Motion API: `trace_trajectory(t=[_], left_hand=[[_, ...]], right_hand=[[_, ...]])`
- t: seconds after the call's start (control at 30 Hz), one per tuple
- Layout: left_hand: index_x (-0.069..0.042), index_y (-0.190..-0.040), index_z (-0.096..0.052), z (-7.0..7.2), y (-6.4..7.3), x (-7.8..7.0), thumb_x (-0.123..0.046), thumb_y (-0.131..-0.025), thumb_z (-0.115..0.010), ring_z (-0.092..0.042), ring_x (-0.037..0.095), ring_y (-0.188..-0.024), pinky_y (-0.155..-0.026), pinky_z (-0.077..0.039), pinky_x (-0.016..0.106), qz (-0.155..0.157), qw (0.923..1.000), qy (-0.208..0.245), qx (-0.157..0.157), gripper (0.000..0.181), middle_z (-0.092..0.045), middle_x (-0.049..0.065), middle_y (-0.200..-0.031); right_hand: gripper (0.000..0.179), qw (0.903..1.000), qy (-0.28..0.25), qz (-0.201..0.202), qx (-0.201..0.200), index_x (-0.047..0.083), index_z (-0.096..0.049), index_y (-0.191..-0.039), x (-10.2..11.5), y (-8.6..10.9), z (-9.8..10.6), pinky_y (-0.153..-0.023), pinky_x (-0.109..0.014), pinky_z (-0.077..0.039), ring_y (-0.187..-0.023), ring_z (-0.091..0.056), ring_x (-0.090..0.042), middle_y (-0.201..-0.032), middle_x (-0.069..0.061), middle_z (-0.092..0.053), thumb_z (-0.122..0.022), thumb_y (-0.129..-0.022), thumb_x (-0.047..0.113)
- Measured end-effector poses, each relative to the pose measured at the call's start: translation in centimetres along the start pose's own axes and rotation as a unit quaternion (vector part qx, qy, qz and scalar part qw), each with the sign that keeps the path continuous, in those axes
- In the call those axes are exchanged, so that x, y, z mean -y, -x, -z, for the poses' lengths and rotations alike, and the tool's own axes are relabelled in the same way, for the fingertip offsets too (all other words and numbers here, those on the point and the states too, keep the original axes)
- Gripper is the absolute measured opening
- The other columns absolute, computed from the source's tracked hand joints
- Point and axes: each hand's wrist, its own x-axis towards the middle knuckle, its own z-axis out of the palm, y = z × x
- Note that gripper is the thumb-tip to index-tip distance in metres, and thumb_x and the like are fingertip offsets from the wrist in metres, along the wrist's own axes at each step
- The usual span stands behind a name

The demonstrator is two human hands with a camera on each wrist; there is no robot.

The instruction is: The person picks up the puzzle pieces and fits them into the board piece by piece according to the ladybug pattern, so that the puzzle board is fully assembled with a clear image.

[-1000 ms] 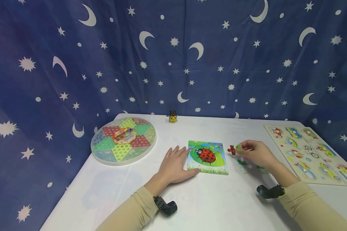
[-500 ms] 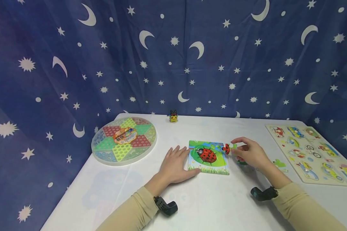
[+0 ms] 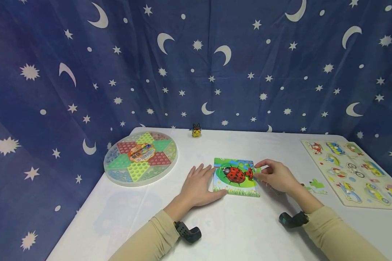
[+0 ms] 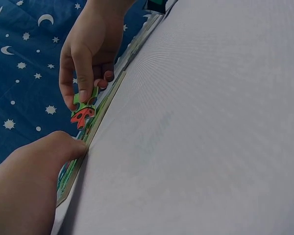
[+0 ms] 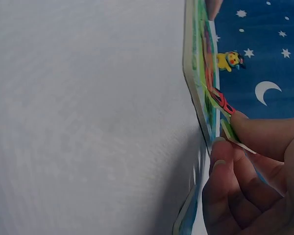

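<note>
A square ladybug puzzle board (image 3: 219, 187) lies on the white table. My left hand (image 3: 199, 186) rests flat at its left side, fingers spread, with the thumb at the board's near edge. My right hand (image 3: 276, 176) pinches a red-and-green jigsaw piece (image 3: 249, 174) between thumb and fingers, over the board's right part. In the left wrist view the piece (image 4: 83, 116) points down at the board, tilted. The right wrist view shows the piece (image 5: 224, 102) slanting close over the board's picture. Loose green jigsaw pieces (image 3: 317, 184) lie right of the board, partly hidden by my right hand.
A round Chinese checkers board (image 3: 140, 157) lies at the left. Near the back edge stands a small yellow figurine (image 3: 196, 130). A large picture puzzle board (image 3: 356, 174) lies at the right. A blue star-and-moon cloth (image 3: 196, 65) hangs behind the table.
My right hand has moved left with the jigsaw piece, from beside the puzzle board to over its right part. The left hand has stayed in place.
</note>
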Motion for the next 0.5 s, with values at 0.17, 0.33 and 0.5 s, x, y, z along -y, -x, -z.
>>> trace_trajectory(t=[0.17, 0.33, 0.5], left_hand=[[-0.019, -0.158, -0.042, 0.1, 0.0, -0.1, -0.079, -0.086, -0.052, -0.025, 0.029, -0.153, -0.125, -0.012, 0.050, 0.000, 1.0000, -0.001, -0.001, 0.095, -0.041, 0.005, -0.161], [-0.019, -0.158, -0.042, 0.1, 0.0, -0.1, -0.079, -0.086, -0.052, -0.025, 0.029, -0.153, -0.125, -0.012, 0.049, 0.001, 1.0000, -0.002, 0.000, 0.094, -0.041, 0.005, -0.161], [-0.019, -0.158, -0.042, 0.1, 0.0, 0.0, -0.078, -0.086, -0.053, -0.025, 0.029, -0.153, -0.125, -0.012, 0.049, 0.002, 1.0000, -0.001, 0.001, 0.094, -0.041, 0.005, -0.161]], right_hand=[[0.036, 1.0000, 0.004, -0.001, 0.008, 0.007, -0.064, -0.125, 0.4, -0.1, -0.4, -0.053, -0.032, -0.050, -0.065, -0.060, -0.021, -0.083, -0.006, -0.063, -0.076, -0.093, 0.019], [0.033, 0.9995, 0.021, 0.020, 0.009, 0.006, -0.066, -0.122, 0.5, -0.3, -0.8, -0.053, -0.031, -0.051, -0.067, -0.062, -0.020, -0.088, -0.007, -0.063, -0.076, -0.093, 0.018], [0.030, 0.9961, 0.072, 0.051, -0.004, 0.006, -0.070, -0.119, 0.8, -0.3, -1.2, -0.063, -0.033, -0.054, -0.082, -0.066, -0.021, -0.103, -0.010, -0.066, -0.077, -0.092, 0.020]])
